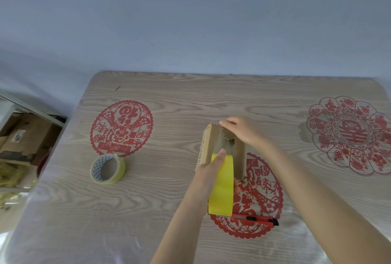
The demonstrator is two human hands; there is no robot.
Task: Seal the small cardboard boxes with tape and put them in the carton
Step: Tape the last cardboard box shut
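Note:
A small brown cardboard box [240, 153] is held above the middle of the table, its flap side facing me. My left hand [211, 168] grips its left side, and the thumb presses a yellow strip of tape [222, 191] onto the box; the strip hangs down toward me. My right hand [245, 131] lies over the box's far top edge with its fingers curved around it. A roll of yellow tape [108, 168] stands on the table to the left. No carton on the table is in view.
A red utility knife [256, 219] lies on the table [169, 98] just below the tape's free end. Red paper-cut decorations mark the tabletop. Left of the table, low down, stand brown cardboard cartons [27, 134] on the floor.

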